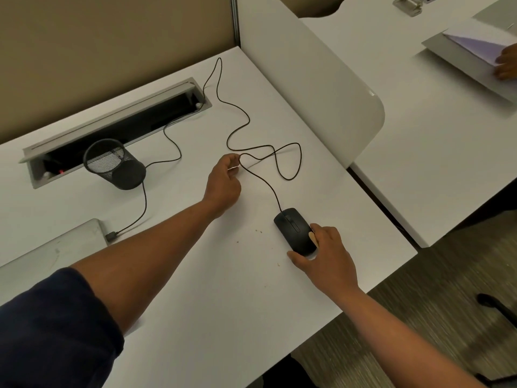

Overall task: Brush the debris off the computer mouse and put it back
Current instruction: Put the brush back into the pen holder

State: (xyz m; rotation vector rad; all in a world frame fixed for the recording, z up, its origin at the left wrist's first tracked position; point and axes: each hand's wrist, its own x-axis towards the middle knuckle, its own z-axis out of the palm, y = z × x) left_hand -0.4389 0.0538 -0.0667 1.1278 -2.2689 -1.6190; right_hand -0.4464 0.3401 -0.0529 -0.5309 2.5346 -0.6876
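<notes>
Near the table's (195,303) right edge, the right hand (326,256) grips the computer mouse's (295,231) rear, long axis pointing away; the left hand (223,180) apparently pinches its cable (263,177).

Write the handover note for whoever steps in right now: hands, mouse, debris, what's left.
Left hand: pinches the mouse cable at a loop.
Right hand: grips the rear of the black mouse, which sits on the white desk.
Debris: a few crumbs lie on the desk left of the mouse; none visible on the mouse.
Left: check the mouse, tidy the cable, release.
</notes>
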